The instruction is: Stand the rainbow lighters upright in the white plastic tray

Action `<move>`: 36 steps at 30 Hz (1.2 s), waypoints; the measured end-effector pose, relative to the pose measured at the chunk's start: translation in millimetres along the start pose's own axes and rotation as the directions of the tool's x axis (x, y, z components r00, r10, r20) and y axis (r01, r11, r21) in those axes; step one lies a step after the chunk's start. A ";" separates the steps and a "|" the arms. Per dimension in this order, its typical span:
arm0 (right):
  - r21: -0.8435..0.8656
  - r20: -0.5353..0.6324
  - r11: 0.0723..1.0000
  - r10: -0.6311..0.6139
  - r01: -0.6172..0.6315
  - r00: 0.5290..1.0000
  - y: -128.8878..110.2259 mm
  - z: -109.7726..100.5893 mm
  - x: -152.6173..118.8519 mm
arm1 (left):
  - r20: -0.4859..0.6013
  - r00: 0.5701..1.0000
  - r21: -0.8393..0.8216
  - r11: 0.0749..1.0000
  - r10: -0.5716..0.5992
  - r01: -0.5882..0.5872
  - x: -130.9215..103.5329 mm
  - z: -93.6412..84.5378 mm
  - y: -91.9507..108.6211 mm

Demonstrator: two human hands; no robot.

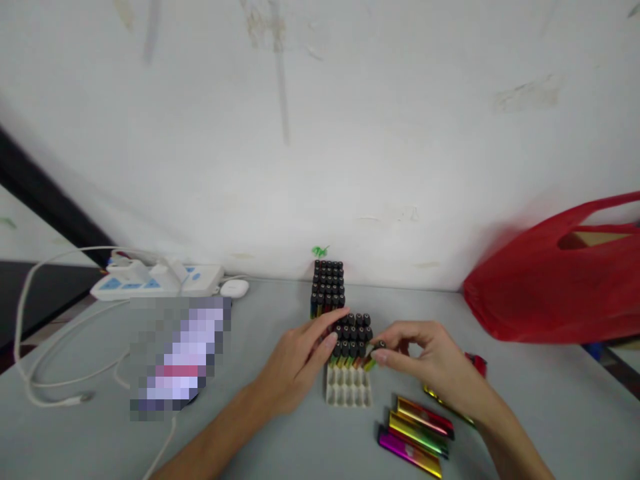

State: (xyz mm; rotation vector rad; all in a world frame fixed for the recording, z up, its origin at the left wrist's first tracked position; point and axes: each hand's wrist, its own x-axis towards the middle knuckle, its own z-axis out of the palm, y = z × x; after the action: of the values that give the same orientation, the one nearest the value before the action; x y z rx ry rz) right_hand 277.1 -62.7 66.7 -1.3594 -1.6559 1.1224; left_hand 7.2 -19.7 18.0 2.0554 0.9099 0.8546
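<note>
My right hand (425, 350) pinches a lighter (370, 364) with a black top and a yellow-green body. It is at the right end of the front filled row of a pale slotted tray (349, 397). Whether its lower end is in a slot, I cannot tell. Several black-topped lighters (353, 333) stand upright in the tray's back rows, while the front rows are bare. At the tray's left side, my left hand (295, 367) has its index finger and thumb stretched out against the standing lighters. Its other fingers are partly hidden.
Behind stands another block of upright lighters (329, 283). Loose shiny lighters (417, 433) lie front right, more under my right forearm. A red bag (555, 287) rests at right. Left are a pixelated phone (185, 353), a power strip (160, 281), a white case (235, 288) and cables.
</note>
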 end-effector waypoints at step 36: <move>-0.262 0.000 0.961 -0.089 0.086 0.996 -0.8 0.0 -3.6 | 0.004 1.000 0.004 1.000 -0.004 0.004 0.7 -0.8 2.6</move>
State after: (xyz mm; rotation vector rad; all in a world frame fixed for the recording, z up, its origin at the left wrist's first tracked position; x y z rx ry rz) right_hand 277.6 -66.3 67.6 -1.4344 -1.8882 0.8660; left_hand 7.8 -20.2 20.7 2.0574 0.9143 0.8473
